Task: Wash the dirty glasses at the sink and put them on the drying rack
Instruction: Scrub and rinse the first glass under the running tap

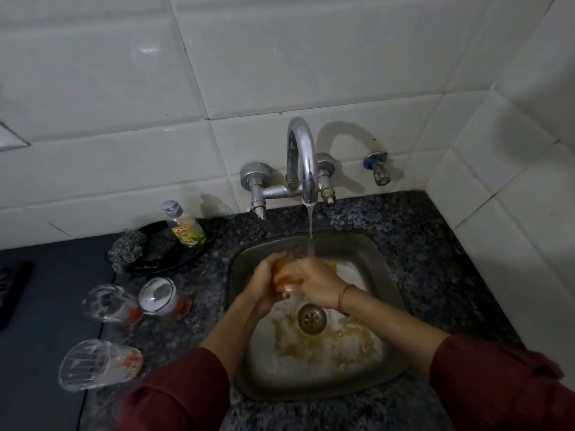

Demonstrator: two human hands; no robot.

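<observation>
Left hand (264,283) and right hand (314,283) are gripping the glass (282,270) under the tap (303,160). Judged slippery, fragile; its body is offering safer hold than rim.

Dark red long sleeves (497,381) pushed up; thin red wrist thread (343,295).

A sink (389,275) sits in a counter (435,259), with a tap (303,157) on the wall behind it. Over the basin, left hand (264,284) and right hand (317,284) grip a glass (281,267) at the stream. To the sink's left sit a nearest glass (93,365), an outer glass (109,303) and an inner glass (160,295). Behind them a tray (161,262) bears a bottle (185,227) and a scrubber (127,247).
</observation>
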